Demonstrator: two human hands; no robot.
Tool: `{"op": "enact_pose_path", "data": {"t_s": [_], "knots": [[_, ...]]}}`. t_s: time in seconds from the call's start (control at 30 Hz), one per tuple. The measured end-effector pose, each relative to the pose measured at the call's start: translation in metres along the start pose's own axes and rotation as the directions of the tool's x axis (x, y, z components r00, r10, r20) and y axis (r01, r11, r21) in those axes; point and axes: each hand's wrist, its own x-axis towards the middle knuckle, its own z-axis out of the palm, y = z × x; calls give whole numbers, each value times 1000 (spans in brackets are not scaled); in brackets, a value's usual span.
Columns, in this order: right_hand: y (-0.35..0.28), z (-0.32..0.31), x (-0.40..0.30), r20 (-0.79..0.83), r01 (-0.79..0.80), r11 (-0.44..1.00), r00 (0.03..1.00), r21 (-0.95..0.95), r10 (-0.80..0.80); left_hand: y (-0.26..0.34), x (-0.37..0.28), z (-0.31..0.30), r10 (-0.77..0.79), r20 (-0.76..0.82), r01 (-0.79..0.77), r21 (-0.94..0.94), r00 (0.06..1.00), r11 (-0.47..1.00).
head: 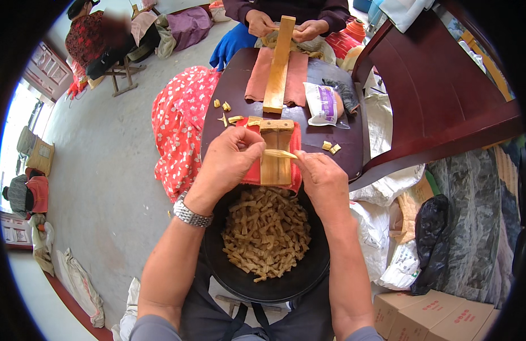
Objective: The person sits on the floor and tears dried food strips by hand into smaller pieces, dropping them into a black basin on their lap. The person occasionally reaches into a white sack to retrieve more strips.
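Observation:
A pale yellow strip, perhaps dried root or bark (280, 153), stretches between my hands above a wooden block (276, 171). My right hand (321, 177) pinches its right end. My left hand (233, 160), with a metal watch on the wrist, is at its left end; whether the fingertips grip it is hard to see. The block rests on a red cloth (296, 160) at the near edge of a dark red chair seat (331, 149). Below my hands, a black basin (263, 294) holds many short yellowish pieces (267, 230).
Across the seat, a co-worker's hands (263, 23) hold a strip behind a long wooden bar (280, 68) on a folded cloth (254, 81). A packaged food item (324, 104) and small cut pieces (331, 147) lie on the seat. Sacks (371, 238) and cardboard boxes (433, 315) stand right.

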Motion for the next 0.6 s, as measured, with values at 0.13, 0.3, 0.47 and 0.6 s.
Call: {"op": "enact_pose_path", "data": {"t_s": [0.13, 0.3, 0.47, 0.6], "knots": [[3, 6, -8, 100, -58, 997, 993, -55, 64, -22, 3, 15, 268, 46, -266, 373, 962, 889], [18, -12, -15, 119, -75, 994, 989, -77, 84, -12, -9, 6, 154, 25, -149, 450, 988, 880], [-27, -29, -7, 87, 121, 979, 987, 166, -137, -1, -37, -6, -180, 202, 156, 130, 963, 979], [-63, -53, -8, 2, 311, 916, 947, 254, -322, 31, -66, 4, -291, 498, 456, -247, 817, 855]]}}
